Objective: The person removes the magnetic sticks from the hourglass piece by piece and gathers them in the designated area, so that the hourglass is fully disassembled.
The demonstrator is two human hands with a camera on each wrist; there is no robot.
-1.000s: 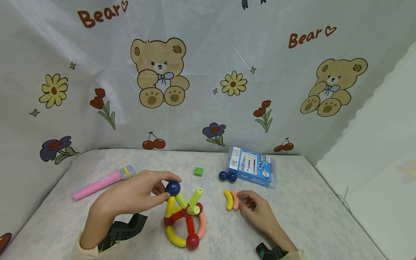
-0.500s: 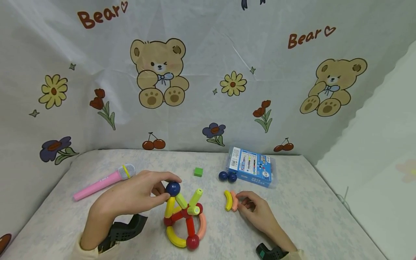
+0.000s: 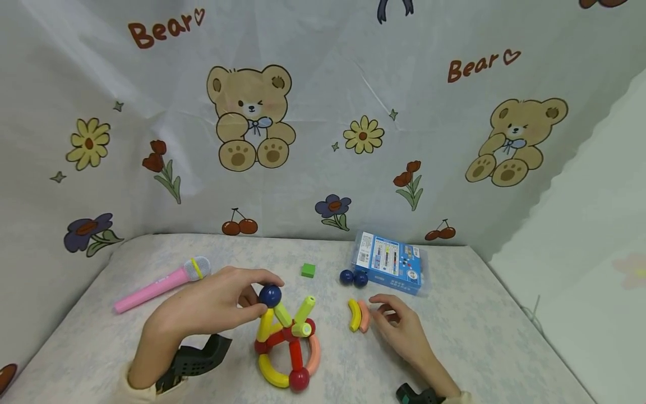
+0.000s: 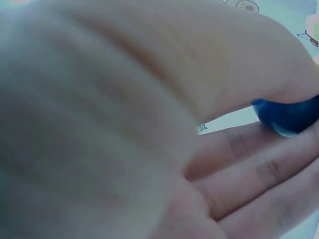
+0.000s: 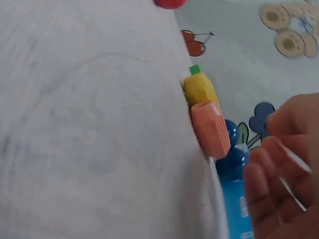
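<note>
My left hand (image 3: 212, 303) pinches a dark blue ball (image 3: 270, 295) between thumb and index finger; the left wrist view also shows the blue ball (image 4: 289, 117) at the fingers. The ball sits atop a yellow stick (image 3: 264, 325) and a lime stick (image 3: 283, 315) of a magnetic stick-and-ball structure (image 3: 295, 354) with red balls, red sticks and curved rods forming its base. My right hand (image 3: 404, 328) is beside a salmon curved rod (image 3: 364, 316), fingers loosely bent and holding nothing. A yellow curved rod (image 3: 354, 315) lies against the salmon one.
Two dark blue balls (image 3: 353, 278) rest against a blue printed box (image 3: 390, 264) at the back right. A green block (image 3: 308, 270) lies behind the structure. A pink toy microphone (image 3: 162, 285) lies at left. A bear-print cloth (image 3: 313, 151) hangs behind the table.
My right fingers have come slightly away from the salmon rod, which was nudged a little left with the yellow one. My left hand keeps its grip on the ball. The head view tilted slightly.
</note>
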